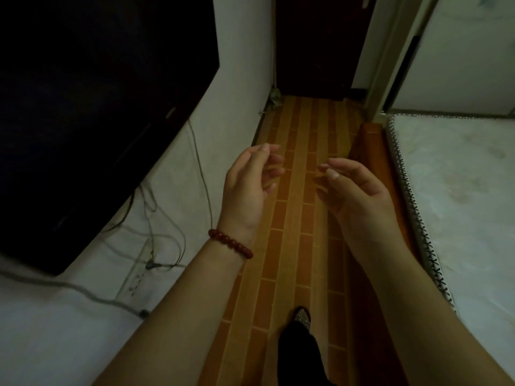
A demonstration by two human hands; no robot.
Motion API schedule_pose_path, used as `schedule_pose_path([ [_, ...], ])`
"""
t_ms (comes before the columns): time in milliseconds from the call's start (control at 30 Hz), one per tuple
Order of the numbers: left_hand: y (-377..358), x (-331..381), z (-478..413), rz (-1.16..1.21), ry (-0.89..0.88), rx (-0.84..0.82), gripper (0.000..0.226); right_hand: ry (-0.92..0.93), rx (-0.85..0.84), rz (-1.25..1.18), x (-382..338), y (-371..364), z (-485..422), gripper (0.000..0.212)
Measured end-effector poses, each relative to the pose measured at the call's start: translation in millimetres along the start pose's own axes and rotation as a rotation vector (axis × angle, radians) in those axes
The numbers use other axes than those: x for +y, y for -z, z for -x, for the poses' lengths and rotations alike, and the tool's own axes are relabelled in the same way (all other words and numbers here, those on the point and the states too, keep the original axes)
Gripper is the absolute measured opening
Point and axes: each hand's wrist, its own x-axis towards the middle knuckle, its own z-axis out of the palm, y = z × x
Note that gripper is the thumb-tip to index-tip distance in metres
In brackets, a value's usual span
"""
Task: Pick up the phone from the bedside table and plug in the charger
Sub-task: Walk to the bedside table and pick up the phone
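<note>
My left hand (249, 188) and my right hand (354, 193) are raised in front of me over a narrow strip of brown tiled floor, palms facing each other, fingers loosely curled and apart. Both hold nothing. A red bead bracelet (230, 243) sits on my left wrist. No phone, charger or bedside table shows in the head view. A white power strip (139, 271) hangs on the left wall with several cables running to it.
A large dark flat screen (92, 107) is mounted on the white wall at left. A bare white mattress (459, 196) on a wooden bed frame (370, 140) lies at right. A dark door (317, 43) closes the corridor ahead. My foot (302, 319) is on the floor below.
</note>
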Motion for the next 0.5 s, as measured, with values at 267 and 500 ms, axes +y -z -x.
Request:
schedule_pose_path([
  [267, -87, -10, -174, 0.008, -0.022, -0.101, 0.021, 0.039, -0.084, 0.132, -17, 62, -183, 0.015],
  [500, -134, -30, -290, 0.062, 0.05, -0.106, 0.023, 0.022, -0.027, 0.049, -8, 92, -297, 0.017],
])
